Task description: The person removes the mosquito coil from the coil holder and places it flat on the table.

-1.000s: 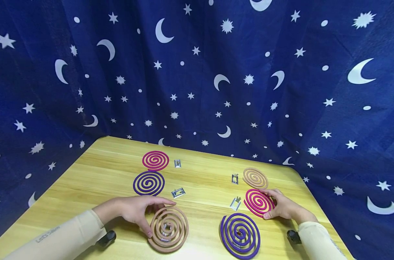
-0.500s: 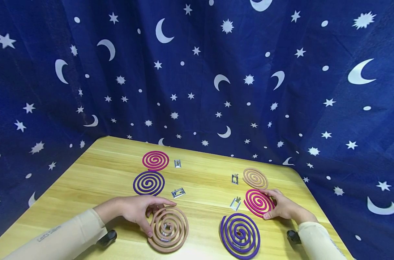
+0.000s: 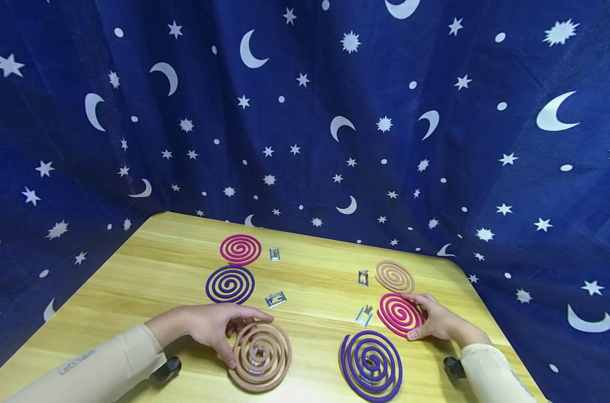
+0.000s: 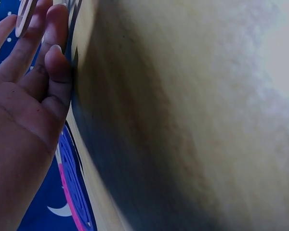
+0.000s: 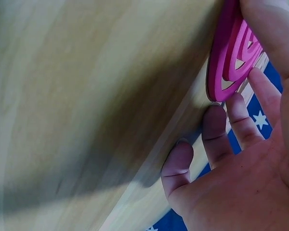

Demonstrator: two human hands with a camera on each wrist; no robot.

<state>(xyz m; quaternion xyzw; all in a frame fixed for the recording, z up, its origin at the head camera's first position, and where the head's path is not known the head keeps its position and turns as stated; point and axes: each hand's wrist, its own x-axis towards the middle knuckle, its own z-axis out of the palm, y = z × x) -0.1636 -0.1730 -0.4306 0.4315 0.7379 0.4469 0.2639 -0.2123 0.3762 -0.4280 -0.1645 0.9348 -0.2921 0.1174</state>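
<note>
My left hand [image 3: 210,327] pinches the left side of a tan mosquito coil [image 3: 255,387] near the table's front, thumb below and fingers above. A small metal coil stand [image 3: 257,352] shows through the coil's gaps. On the right, my right hand [image 3: 438,320] grips the right edge of a pink mosquito coil [image 3: 399,314] between thumb and fingers. The right wrist view shows that pink coil [image 5: 220,53] beside the thumb, other fingers near the table. In the left wrist view, only a sliver of tan coil [image 4: 24,19] appears at the fingers.
A purple coil [image 3: 372,364] sits over a stand at front right. Pink [image 3: 240,249] and purple [image 3: 230,284] coils lie at left, a tan coil [image 3: 395,276] at back right. Metal stands [image 3: 276,299] [image 3: 364,316] lie between. A starry blue curtain [image 3: 305,123] hangs behind.
</note>
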